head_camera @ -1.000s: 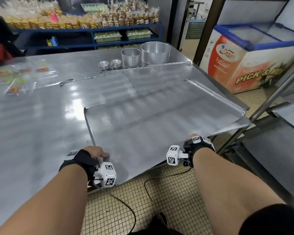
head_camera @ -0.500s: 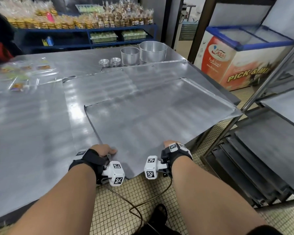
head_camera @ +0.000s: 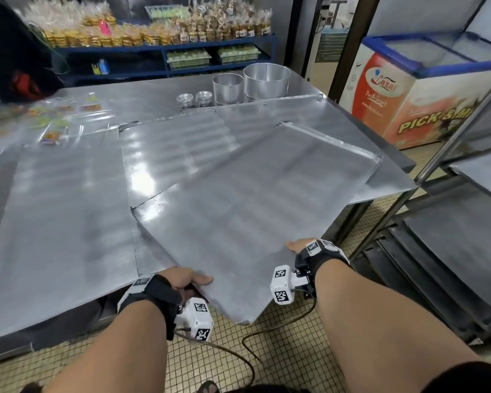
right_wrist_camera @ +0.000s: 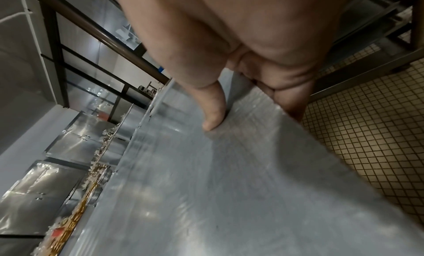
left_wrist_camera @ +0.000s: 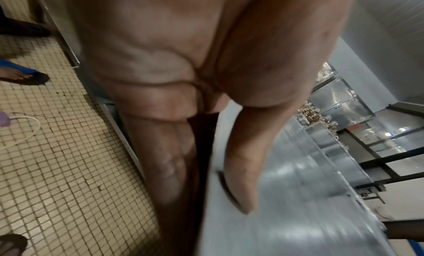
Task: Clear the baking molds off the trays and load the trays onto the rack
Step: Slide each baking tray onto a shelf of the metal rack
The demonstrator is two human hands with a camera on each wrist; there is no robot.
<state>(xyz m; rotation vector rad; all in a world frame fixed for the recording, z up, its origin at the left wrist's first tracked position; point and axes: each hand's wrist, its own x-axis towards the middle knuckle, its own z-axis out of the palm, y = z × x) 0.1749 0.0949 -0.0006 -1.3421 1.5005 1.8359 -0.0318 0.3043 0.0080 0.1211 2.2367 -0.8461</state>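
1. The tray [head_camera: 255,199] is a large flat metal sheet lying skewed across the steel tabletop [head_camera: 54,222], with its near corner hanging out past the tabletop edge over the tiled floor [head_camera: 281,350].
2. The left hand [head_camera: 186,280] pinches the tray's near-left edge: in the left wrist view the thumb [left_wrist_camera: 243,162] lies flat on top and the fingers [left_wrist_camera: 165,151] reach underneath.
3. The right hand [head_camera: 298,245] pinches the near-right edge the same way, thumb [right_wrist_camera: 213,107] pressed on the upper face, fingers [right_wrist_camera: 291,103] curled below the rim.
4. A second tray [head_camera: 176,154] lies flat on the tabletop, partly under the held one (its far-left part shows bare).
5. At the tabletop's far side stand the baking molds: a large round mold [head_camera: 266,80], a smaller round mold [head_camera: 228,87] just beside it, and two small fluted molds [head_camera: 194,98] to their left.
6. The rack [head_camera: 451,222] stands to the right of the tabletop, with flat trays [head_camera: 465,231] already on its lower runners.
7. Behind, a blue shelf [head_camera: 165,46] carries bagged goods, and a chest freezer [head_camera: 425,89] stands at the right.
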